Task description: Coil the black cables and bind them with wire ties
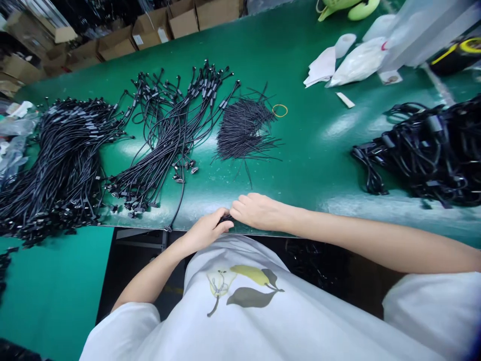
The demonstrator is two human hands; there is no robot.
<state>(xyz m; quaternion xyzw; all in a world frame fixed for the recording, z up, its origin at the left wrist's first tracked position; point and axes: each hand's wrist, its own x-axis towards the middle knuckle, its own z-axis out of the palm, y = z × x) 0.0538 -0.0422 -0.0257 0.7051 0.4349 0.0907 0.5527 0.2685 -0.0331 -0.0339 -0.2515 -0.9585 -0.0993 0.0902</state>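
At the table's near edge, my left hand (208,230) curls its thumb and fingers round a black cable (225,218), most of which is hidden by the hands. Right up against it, my right hand (252,210) is closed with its knuckles up; what its fingers pinch is out of sight. Beyond the hands lies a pile of short black twist ties (244,128), a few of them strayed toward me. To its left, loose black cables with plugs (165,135) spread across the green table (300,150).
A thick heap of black cables (63,155) covers the far left. More bundled cables (424,150) lie at the right. A yellow rubber band (280,111), a white plastic bag (361,62) and a tape measure (456,55) are farther back. Cardboard boxes (150,27) line the far edge.
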